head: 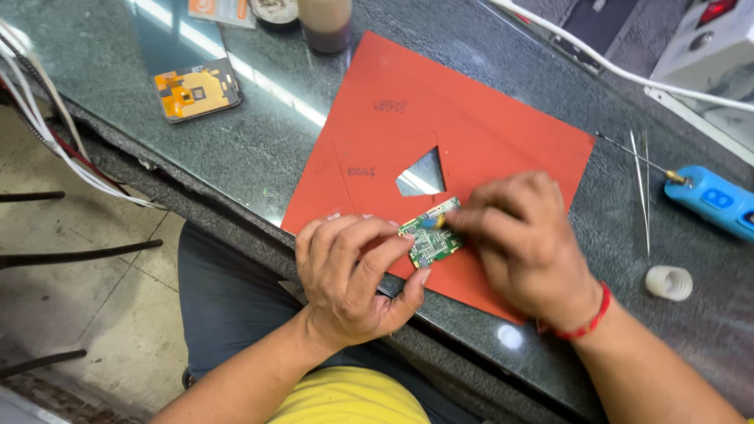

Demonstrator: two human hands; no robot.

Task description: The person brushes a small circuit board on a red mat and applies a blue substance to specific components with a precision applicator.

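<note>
Circuit board's [430, 238] right end, hidden under right hand [525, 243].

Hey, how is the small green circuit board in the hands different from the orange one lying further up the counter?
The green circuit board is pinched between the left hand and right hand over the red mat; the orange board lies untouched on the bare counter. The green one looks smaller. The orange one sits in a dark frame. Both are flat and rectangular.

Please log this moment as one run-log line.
left hand: holds green circuit board by its edge | right hand: fingers on the board's top edge | under: red mat | nearby: blue tool
</note>
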